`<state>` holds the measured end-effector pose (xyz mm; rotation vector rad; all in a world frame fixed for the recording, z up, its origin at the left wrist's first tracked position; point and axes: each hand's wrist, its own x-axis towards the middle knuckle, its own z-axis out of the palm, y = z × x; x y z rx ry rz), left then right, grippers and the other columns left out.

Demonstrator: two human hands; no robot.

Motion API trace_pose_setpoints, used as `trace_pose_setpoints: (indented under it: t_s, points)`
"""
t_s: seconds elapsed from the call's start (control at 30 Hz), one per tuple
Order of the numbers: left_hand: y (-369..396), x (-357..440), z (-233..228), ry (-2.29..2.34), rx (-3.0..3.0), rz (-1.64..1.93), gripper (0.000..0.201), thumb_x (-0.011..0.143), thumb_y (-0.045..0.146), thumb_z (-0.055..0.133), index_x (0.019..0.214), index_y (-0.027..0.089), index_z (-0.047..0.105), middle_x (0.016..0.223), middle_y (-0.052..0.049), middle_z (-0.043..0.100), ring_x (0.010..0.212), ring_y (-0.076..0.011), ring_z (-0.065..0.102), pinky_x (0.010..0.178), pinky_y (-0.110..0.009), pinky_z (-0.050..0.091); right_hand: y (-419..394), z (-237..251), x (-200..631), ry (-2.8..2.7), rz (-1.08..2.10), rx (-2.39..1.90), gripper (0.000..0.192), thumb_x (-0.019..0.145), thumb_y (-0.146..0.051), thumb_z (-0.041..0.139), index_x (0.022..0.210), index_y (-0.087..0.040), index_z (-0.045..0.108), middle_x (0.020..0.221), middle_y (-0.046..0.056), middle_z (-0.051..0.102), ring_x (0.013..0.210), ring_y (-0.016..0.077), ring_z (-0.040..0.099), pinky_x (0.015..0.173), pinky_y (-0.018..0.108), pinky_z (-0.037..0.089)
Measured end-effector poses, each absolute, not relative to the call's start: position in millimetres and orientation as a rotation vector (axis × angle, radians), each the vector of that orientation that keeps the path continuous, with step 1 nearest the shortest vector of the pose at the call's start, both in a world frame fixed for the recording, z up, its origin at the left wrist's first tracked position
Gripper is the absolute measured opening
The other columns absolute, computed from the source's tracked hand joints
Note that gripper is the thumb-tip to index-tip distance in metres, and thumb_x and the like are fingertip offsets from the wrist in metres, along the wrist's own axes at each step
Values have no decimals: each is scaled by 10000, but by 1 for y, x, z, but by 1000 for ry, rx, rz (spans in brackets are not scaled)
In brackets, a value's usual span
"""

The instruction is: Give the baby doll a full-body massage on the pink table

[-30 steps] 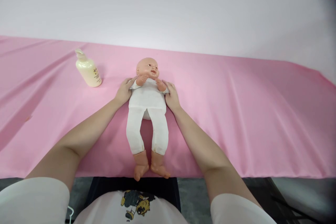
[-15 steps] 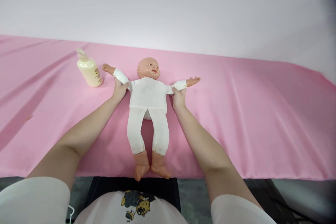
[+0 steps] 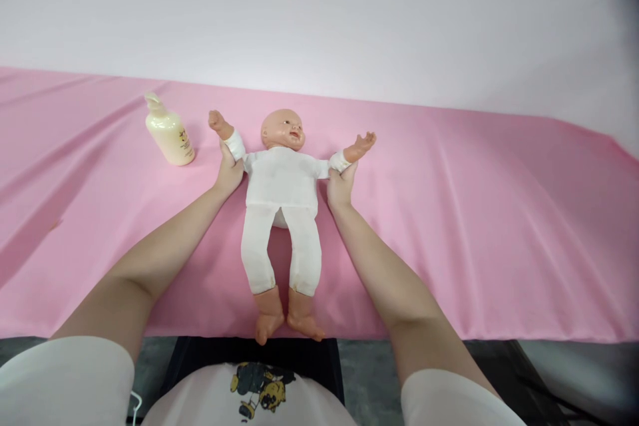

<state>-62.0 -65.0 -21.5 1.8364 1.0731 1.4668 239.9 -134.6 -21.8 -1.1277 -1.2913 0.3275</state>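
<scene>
A baby doll (image 3: 282,176) with a white cloth body lies on its back, its head toward the wall and its bare feet at the table's front edge. My left hand (image 3: 229,172) is closed around the doll's arm on the left, near the elbow. On the other side my right hand (image 3: 341,185) grips the doll's right-hand-side arm at about the same place. Both doll forearms tilt upward from my hands, and the doll's hands stick out beyond my grip. My fingers are partly hidden under the doll's arms.
A cream-coloured pump bottle (image 3: 170,136) stands left of the doll's hand. Pink cloth (image 3: 474,233) with folds covers the table. Behind it rises a white wall (image 3: 319,20). The table's front edge lies close to my body.
Both doll forearms have bent upward and inward at my hands, so the doll's hands are raised and nearer its head. My hands have barely shifted, and the bottle stays put.
</scene>
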Motion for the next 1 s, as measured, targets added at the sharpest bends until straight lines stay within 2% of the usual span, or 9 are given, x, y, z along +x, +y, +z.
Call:
trace_pose_setpoints:
  t_s: [0.07, 0.1, 0.27, 0.43, 0.57, 0.7, 0.83, 0.93, 1.0]
  points:
    - [-71, -59, -15, 1001, 1945, 1487, 880, 935, 442, 601, 1607, 265, 61, 1668, -151, 242, 1586, -278, 208, 1301, -459, 204, -141, -12, 235, -1320, 258, -1095, 750, 898, -249, 456, 1593, -287, 177, 1680, 58, 242, 1578, 222, 244, 1299, 533, 230]
    - [-73, -58, -13, 974, 1993, 1485, 857, 944, 436, 586, 1616, 264, 82, 1668, -143, 251, 1589, -278, 198, 1308, -453, 183, -144, -9, 232, -1341, 240, -1091, 706, 912, -258, 446, 1582, -285, 228, 1667, 57, 282, 1572, 226, 261, 1300, 536, 228]
    - [-77, -57, -12, 920, 2185, 1414, 682, 970, 313, 490, 1612, 272, 264, 1451, -141, 516, 1392, -297, 472, 1234, -522, 314, -149, -9, 229, -1459, 229, -1164, 611, 918, -246, 443, 1525, -297, 396, 1497, 83, 509, 1434, 264, 442, 1247, 582, 317]
    - [-80, -55, -13, 970, 2332, 1301, 611, 903, 134, 436, 1498, 250, 512, 1382, -127, 536, 1326, -264, 502, 1186, -482, 374, -146, -14, 231, -1567, 213, -1214, 646, 835, -116, 436, 1441, -315, 539, 1374, 72, 558, 1350, 250, 482, 1236, 535, 352]
    - [-82, -53, -12, 1060, 2366, 1199, 620, 858, 98, 437, 1446, 237, 576, 1379, -124, 546, 1305, -272, 510, 1155, -471, 402, -144, -15, 231, -1675, 214, -1296, 599, 830, -101, 436, 1359, -310, 624, 1361, 79, 561, 1337, 270, 487, 1204, 540, 387]
    - [-86, -52, -8, 1057, 2356, 1189, 607, 862, 121, 447, 1443, 245, 570, 1344, -116, 584, 1272, -272, 539, 1141, -477, 411, -144, -16, 231, -1698, 201, -1300, 568, 844, -120, 440, 1350, -308, 616, 1329, 78, 574, 1313, 266, 501, 1193, 533, 404]
    - [-87, -54, -4, 1016, 2179, 1308, 588, 877, 188, 505, 1462, 242, 508, 1362, -113, 599, 1293, -276, 543, 1162, -486, 403, -143, -19, 232, -1558, 258, -1216, 574, 850, -189, 481, 1416, -284, 503, 1380, 89, 536, 1343, 266, 483, 1217, 534, 373]
    - [-81, -57, -7, 1081, 1946, 1410, 572, 878, 236, 566, 1438, 225, 449, 1344, -120, 595, 1273, -289, 560, 1142, -498, 432, -140, -24, 236, -1312, 399, -1213, 575, 836, -227, 479, 1409, -239, 429, 1351, 108, 545, 1280, 263, 537, 1167, 529, 432]
    - [-74, -59, -13, 1148, 1791, 1454, 617, 872, 266, 604, 1446, 224, 383, 1315, -128, 579, 1246, -297, 573, 1112, -512, 463, -135, -29, 241, -1154, 489, -1230, 646, 808, -224, 474, 1443, -222, 356, 1369, 116, 533, 1267, 256, 554, 1147, 510, 458]
